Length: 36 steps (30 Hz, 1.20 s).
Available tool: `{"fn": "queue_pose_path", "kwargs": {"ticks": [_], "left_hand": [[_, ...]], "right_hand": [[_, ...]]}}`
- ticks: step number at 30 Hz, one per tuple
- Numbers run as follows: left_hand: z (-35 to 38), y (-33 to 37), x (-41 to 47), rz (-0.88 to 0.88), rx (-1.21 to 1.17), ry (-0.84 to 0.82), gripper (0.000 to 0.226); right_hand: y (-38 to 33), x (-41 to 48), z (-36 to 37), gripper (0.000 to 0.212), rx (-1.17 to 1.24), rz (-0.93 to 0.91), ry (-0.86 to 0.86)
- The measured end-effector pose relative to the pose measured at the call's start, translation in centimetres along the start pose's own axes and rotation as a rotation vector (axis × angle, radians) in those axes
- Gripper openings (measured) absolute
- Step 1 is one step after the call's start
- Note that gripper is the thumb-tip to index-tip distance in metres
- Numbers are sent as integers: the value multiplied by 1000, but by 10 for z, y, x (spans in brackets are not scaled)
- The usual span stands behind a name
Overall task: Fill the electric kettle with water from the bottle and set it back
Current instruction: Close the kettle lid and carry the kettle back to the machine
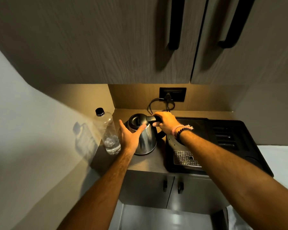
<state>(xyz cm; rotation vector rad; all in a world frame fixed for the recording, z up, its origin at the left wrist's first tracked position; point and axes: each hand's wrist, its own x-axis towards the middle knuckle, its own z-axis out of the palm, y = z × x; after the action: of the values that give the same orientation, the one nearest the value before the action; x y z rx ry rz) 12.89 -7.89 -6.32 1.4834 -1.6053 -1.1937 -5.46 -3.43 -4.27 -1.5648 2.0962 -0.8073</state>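
A steel electric kettle [147, 140] with a black lid stands on the countertop [145, 163], lid down. My right hand [165, 122] is wrapped around its black handle at the top right. My left hand [128, 134] is open, fingers spread, with its thumb against the kettle's upper left side. Just left of that hand stands a clear plastic bottle [109, 135] with a black cap on and a little water at the bottom. The kettle's base is hidden under it.
A black tray [226, 146] with a perforated metal drain plate lies right of the kettle. A cord [152, 105] runs from the wall socket [172, 94] behind. Upper cabinets with black handles hang overhead; a wall closes the left side.
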Motion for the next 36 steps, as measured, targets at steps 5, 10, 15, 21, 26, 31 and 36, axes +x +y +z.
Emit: {"fn": "queue_pose_path", "kwargs": {"ticks": [5,10,15,21,26,31,36], "left_hand": [[15,34,-7,139,16,-11,118],[48,78,-17,233,-4,-90,118],[96,105,-34,286,-14,-176,113],[143,109,-52,267,-9,-285,116],[160,114,-54,291,50,-292,113],[163,107,-45,251,33,-300,116],[161,103,-44,247,19,-305,115]], "right_hand": [[4,-14,-40,32,4,-38,137],[19,-34,-96,31,-20,-15,249],[52,-59,-139,25,-9,76,298],[93,-84,-160,23,16,197,302],[113,-89,-164,27,52,236,319],[119,-85,-158,30,79,232,301],[123,-82,-159,40,68,235,297]]}}
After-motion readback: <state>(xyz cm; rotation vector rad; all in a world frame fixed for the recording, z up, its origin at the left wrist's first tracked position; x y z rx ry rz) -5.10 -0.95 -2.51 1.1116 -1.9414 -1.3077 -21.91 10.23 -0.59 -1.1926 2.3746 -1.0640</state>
